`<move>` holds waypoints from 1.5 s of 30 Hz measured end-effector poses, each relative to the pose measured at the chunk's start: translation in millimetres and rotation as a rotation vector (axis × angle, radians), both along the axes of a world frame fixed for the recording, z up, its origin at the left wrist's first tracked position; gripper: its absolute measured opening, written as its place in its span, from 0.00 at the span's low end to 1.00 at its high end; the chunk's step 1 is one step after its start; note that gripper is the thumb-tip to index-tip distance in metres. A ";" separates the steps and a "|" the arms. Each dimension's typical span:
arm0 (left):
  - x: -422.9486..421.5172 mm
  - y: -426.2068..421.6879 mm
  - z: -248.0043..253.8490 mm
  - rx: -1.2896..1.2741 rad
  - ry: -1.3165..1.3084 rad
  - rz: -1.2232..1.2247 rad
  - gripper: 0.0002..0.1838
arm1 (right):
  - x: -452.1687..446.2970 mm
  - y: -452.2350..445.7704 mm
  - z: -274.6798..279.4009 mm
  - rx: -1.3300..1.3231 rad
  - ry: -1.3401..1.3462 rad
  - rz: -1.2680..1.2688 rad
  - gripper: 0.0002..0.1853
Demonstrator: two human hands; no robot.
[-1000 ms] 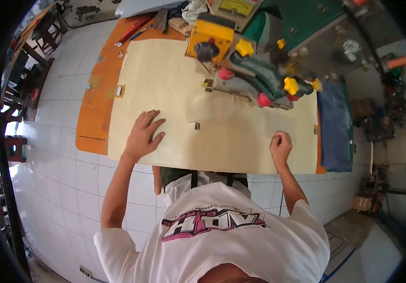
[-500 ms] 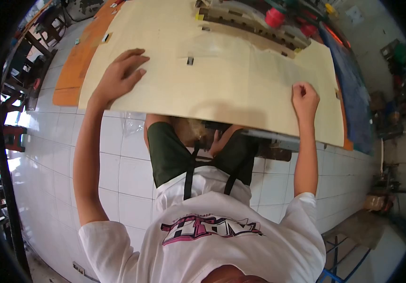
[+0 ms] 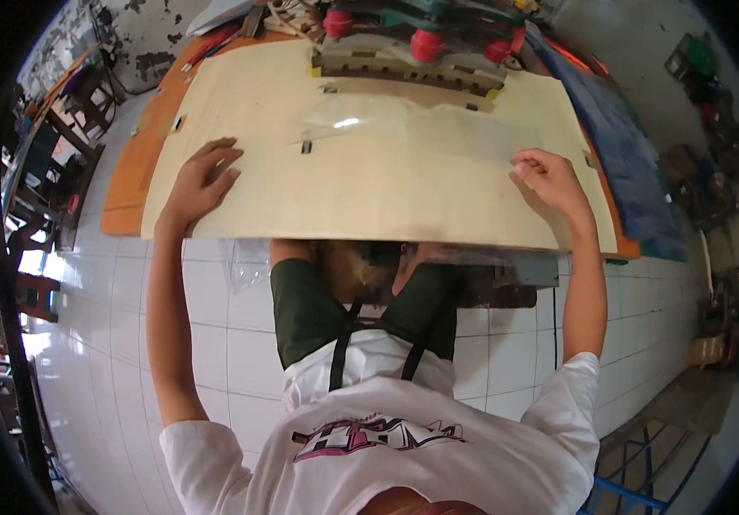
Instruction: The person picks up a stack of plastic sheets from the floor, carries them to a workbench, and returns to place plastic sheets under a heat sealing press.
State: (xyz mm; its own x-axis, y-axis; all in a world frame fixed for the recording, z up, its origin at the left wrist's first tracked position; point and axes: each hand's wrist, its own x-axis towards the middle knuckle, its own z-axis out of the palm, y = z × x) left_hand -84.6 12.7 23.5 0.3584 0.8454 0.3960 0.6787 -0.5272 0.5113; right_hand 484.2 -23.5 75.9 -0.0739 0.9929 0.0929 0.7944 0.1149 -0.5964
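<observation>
The clear film [image 3: 346,123] lies on the cream sheet [image 3: 378,202], in front of the slotted metal bar [image 3: 404,75] and between the two hands; being thin and apparently slick, it could skate sideways or fold under itself if only one corner were tugged; the ripple along its far edge, close to the bar, looks the likeliest place for a crease or a snag; the left hand [image 3: 204,183] lies apart from it, so nothing on that side would check a slip; the cream sheet, for its part, could rumple if a forearm dragged across the near edge.

The film is see-through and nearly colourless, given away mostly by one bright streak of glare (without it, the thing might pass for bare sheet); its right part reaches toward the right hand [image 3: 541,172], where its border is faint; that hand is loosely curled, thumb and forefinger close together, and I cannot tell whether they pinch the film's edge.

The left hand rests palm down on the cream sheet, fingers spread and slightly bent, holding nothing; a small dark tab [image 3: 306,147] sits on the sheet between it and the glare; farther out, red knobs [image 3: 426,46] stand above the bar; the orange worktop [image 3: 127,197] shows past the sheet's left side, and a blue cover [image 3: 636,189] drapes at the right.
</observation>
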 end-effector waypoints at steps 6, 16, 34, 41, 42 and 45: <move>37.4 15.3 25.6 -0.055 0.067 0.138 0.22 | 59.2 28.6 -7.5 0.181 -0.131 -0.047 0.18; 112.7 57.8 37.1 -0.017 0.065 -0.127 0.24 | 27.1 19.2 -10.1 0.035 -0.398 -0.156 0.27; 100.7 28.7 44.9 -0.064 0.227 -0.017 0.35 | 45.2 41.9 -3.8 -0.265 0.557 -0.068 0.36; 124.6 39.0 71.4 -0.244 0.331 0.143 0.25 | 34.1 27.4 23.5 -0.235 0.644 0.187 0.29; 126.4 39.0 70.5 -0.242 0.331 0.144 0.25 | 36.4 28.0 26.3 -0.299 0.526 0.252 0.27; 133.6 39.6 64.7 0.009 0.321 0.074 0.22 | 35.0 29.5 30.9 -0.323 0.298 0.292 0.27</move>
State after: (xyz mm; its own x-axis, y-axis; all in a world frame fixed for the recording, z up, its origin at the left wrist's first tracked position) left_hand 49.0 52.3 88.2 0.4039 0.8708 0.2802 0.8409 -0.4741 0.2610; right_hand 519.2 6.0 106.8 -0.3690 0.9164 -0.1551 0.5473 0.0793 -0.8332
